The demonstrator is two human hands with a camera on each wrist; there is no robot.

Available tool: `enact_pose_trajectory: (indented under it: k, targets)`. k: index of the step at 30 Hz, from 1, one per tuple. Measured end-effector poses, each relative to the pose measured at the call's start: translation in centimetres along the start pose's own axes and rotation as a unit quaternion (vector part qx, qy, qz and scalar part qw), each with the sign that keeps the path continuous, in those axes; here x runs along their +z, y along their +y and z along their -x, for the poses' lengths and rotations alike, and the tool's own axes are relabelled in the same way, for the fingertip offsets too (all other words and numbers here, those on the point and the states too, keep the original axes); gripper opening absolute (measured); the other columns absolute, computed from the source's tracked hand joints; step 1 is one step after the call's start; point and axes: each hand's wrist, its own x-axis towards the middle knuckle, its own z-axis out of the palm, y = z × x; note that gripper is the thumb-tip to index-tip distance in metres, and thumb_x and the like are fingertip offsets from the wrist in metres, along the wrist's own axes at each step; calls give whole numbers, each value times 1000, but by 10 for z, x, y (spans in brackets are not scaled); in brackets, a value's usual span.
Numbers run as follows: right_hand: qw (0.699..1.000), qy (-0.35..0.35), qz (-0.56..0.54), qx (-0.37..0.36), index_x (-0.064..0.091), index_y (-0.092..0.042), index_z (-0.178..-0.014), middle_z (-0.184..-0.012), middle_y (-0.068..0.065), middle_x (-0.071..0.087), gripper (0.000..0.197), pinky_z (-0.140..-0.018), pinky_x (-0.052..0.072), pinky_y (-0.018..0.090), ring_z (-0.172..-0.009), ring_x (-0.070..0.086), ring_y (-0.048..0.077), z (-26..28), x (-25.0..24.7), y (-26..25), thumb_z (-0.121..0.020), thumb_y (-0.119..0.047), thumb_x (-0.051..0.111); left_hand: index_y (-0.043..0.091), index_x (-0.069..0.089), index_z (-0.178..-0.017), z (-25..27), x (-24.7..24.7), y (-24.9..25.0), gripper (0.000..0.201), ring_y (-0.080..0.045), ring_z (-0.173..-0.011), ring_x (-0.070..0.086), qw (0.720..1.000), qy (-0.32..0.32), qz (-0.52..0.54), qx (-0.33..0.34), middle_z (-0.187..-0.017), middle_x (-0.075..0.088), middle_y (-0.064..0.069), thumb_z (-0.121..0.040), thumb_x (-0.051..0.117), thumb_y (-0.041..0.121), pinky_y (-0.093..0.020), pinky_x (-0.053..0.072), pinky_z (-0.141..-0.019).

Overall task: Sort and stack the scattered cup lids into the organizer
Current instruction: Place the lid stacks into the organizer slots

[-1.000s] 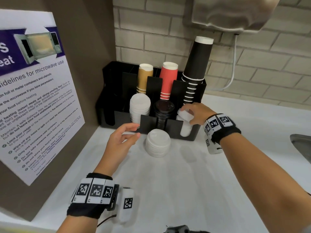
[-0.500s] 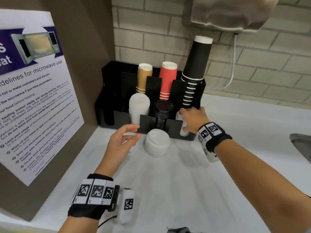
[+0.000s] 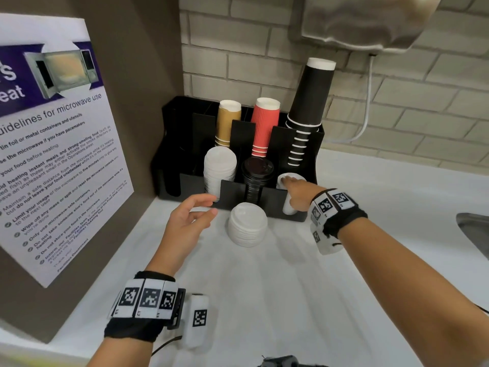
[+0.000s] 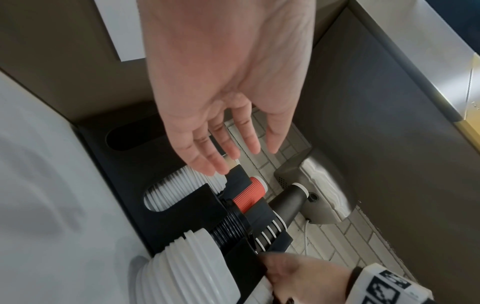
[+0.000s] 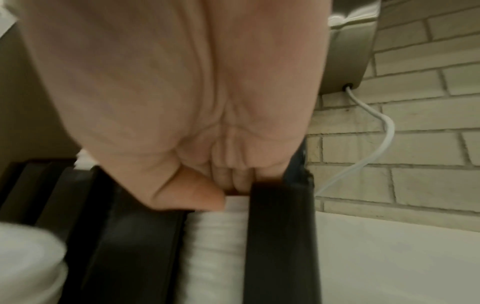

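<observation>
Head view puts a loose stack of white cup lids [image 3: 247, 225] on the white surface [image 3: 264, 300], just in front of the black organizer [image 3: 275, 197]. In the organizer's front row are three slots: a tall stack of white lids [image 3: 219, 168] on the left, black lids [image 3: 256, 178] in the middle, and a lower stack of small white lids [image 3: 289, 194] on the right. The right hand [image 3: 297, 193] lies on top of that right-hand stack, fingers stretched flat over the topmost lid and pressing on it; in the right wrist view the thumb lies against the slot's edge above the white stack [image 5: 218, 236]. The left hand [image 3: 189, 221] hovers above the surface, just left of the loose stack, fingers relaxed and slightly spread, holding nothing. Behind the lids stand upside-down cups: tan cups [image 3: 229, 123], red ribbed cups [image 3: 264, 125] and tall black cups [image 3: 308, 107]. A microwave guidelines poster [image 3: 53, 154] hangs on the left wall, and a metal dispenser [image 3: 357, 19] is mounted on the brick wall.
</observation>
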Motion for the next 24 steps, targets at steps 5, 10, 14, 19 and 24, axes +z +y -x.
enact_pose_trajectory:
  k: [5, 10, 14, 19, 24]
  targets:
    - [954, 226, -150, -131, 50, -6, -132, -127, 17, 49, 45, -92, 35, 22, -116, 49, 30, 13, 0, -16, -88, -6, 58, 46, 69, -97, 1, 0, 0, 29, -18, -93, 65, 1000, 5, 8, -4, -112, 64, 10, -92, 66, 18, -46, 51, -96]
    - [991, -10, -67, -113, 30, -35, -144, -126, 13, 46, 75, -94, 41, 35, -115, 49, 31, 5, 39, -50, -81, -59, 62, 43, 69, -97, 5, 0, 3, 28, -13, -89, 63, 1000, 9, 13, -9, -110, 64, 8, -91, 65, 16, -44, 51, -96]
    - [995, -19, -61, -81, 25, -39, -145, -129, 13, 43, 84, -97, 42, 39, -118, 48, 34, -5, 54, -60, -75, -63, 65, 44, 70, -96, 8, -3, 2, 27, -14, -87, 63, 1000, 13, 15, -11, -109, 64, 8, -91, 66, 18, -46, 50, -96]
    - [993, -8, -76, -87, 37, -35, -128, -107, 7, 42, 71, -78, 47, 35, -90, 52, 30, -6, 58, -64, -69, -51, 75, 41, 70, -99, 11, -9, -1, 23, -15, -88, 63, 999, 21, 18, -22, -100, 65, 18, -90, 67, 20, -50, 49, -95]
    - [993, 10, -52, -105, 37, -31, -118, -92, -1, 43, 69, -69, 44, 32, -79, 51, 24, -3, 58, -64, -65, -48, 77, 37, 70, -101, 12, -9, 0, 22, -14, -89, 62, 999, 22, 23, -19, -101, 65, 16, -92, 66, 18, -49, 50, -96]
